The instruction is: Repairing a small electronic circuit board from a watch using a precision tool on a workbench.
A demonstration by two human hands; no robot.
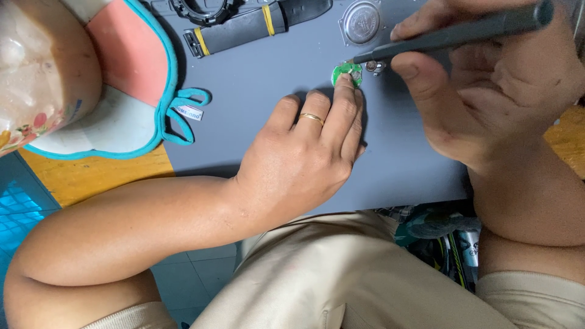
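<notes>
Upper centre of frame: left hand pins the small green circuit disc with 1 fingertip; right hand pinches a dark tool, shaft slanting from upper right, tip touching the disc's right edge.

This looks like a small watch-repair bench, perhaps at home or at a stall. A grey work mat covers a yellow wooden table, and on the mat's far edge lie a black watch strap, a black watch case and a round metal case back. Left of the mat sits a padded cloth with teal trim. Below the table, tiled floor shows.
</notes>
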